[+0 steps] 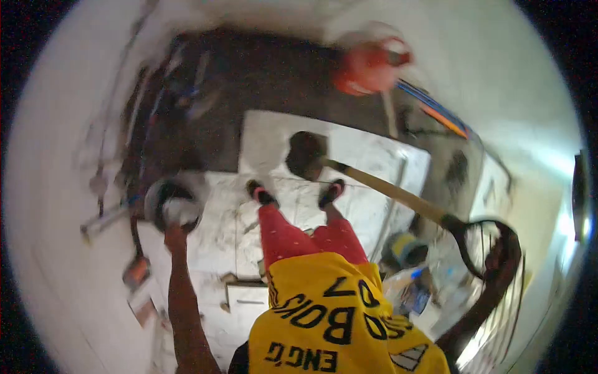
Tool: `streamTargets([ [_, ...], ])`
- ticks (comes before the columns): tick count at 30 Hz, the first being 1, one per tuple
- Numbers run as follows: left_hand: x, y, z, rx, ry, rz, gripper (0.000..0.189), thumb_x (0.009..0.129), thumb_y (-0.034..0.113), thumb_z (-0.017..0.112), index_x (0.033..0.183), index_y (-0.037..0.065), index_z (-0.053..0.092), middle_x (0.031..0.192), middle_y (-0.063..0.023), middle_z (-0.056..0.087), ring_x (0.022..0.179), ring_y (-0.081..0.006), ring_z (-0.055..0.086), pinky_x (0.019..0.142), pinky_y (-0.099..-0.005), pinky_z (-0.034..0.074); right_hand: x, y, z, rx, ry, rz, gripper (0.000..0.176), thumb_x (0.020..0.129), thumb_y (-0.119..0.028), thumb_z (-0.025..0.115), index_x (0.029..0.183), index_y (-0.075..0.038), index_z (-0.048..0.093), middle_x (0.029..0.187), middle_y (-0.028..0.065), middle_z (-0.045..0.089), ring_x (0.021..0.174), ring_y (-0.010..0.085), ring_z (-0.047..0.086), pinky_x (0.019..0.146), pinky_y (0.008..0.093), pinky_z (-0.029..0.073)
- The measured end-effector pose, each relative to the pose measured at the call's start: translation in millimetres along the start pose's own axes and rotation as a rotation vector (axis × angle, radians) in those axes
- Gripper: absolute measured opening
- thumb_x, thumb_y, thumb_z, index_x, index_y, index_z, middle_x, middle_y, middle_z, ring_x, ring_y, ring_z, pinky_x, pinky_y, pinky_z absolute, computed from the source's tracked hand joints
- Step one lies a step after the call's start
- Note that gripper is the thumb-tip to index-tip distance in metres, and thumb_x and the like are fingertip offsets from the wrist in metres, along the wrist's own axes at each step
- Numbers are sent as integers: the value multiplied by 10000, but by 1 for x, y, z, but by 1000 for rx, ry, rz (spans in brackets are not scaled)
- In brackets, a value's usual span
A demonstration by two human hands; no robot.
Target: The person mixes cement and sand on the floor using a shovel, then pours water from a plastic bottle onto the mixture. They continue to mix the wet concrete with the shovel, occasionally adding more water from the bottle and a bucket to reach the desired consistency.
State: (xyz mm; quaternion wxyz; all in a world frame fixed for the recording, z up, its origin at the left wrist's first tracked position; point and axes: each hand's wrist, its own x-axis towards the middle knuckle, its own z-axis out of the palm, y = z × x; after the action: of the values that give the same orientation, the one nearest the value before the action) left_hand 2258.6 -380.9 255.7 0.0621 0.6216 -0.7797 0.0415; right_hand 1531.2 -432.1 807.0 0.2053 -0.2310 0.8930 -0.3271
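My right hand (495, 260) is closed around the black D-shaped grip of a shovel (392, 189). Its wooden shaft slants up and left to a dark blade (305, 154) just over the white tiles, ahead of my feet. On the other side, my left hand (176, 235) is at the near edge of a round bucket (163, 201) with a dark and whitish inside. The fingers appear wrapped on the bucket's rim or handle, though blur hides the detail.
White floor tiles (218, 243) lie underfoot, bordering a dark floor area (274, 75). A red container (367, 67) stands at the far right. Another bucket (406, 250) and clutter (414, 290) lie to my right. An orange-and-black object (136, 272) is at left.
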Motion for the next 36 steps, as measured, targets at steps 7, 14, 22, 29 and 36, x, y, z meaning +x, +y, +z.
streamTargets([
  [7, 68, 88, -81, -90, 32, 137, 132, 887, 119, 524, 874, 18, 608, 925, -144, 640, 870, -299, 616, 811, -360, 486, 10, 45, -101, 338, 99, 126, 332, 954, -308, 485, 1038, 6, 555, 610, -16, 432, 378, 52, 320, 338, 212, 286],
  [14, 154, 232, -122, -672, -383, -381, 162, 901, 137, 499, 972, 36, 603, 1055, -153, 573, 967, -305, 585, 807, -363, 474, 49, 151, -219, 664, 176, 147, 265, 924, -254, 548, 978, 3, 516, 633, 17, 468, 381, 61, 364, 343, 213, 316],
  [22, 258, 522, -189, -598, -575, 141, 130, 890, 111, 504, 977, 64, 590, 1109, -148, 553, 948, -311, 591, 798, -375, 483, 101, 217, -304, 585, 345, 168, 300, 868, -286, 643, 945, -12, 550, 600, 14, 529, 439, 72, 458, 407, 224, 353],
  [29, 353, 735, -239, -423, -352, 845, 126, 846, 81, 567, 968, 65, 592, 1130, -139, 560, 948, -339, 590, 760, -405, 505, 185, 281, -349, 431, 611, 196, 297, 874, -298, 637, 882, -10, 564, 581, 5, 536, 454, 68, 491, 417, 230, 377],
  [36, 456, 964, -282, -475, -468, 1182, 111, 824, 82, 584, 933, 63, 600, 921, -109, 621, 787, -318, 623, 644, -389, 510, 302, 335, -444, 478, 822, 220, 322, 846, -346, 661, 803, -39, 573, 585, 11, 547, 449, 73, 494, 410, 233, 376],
])
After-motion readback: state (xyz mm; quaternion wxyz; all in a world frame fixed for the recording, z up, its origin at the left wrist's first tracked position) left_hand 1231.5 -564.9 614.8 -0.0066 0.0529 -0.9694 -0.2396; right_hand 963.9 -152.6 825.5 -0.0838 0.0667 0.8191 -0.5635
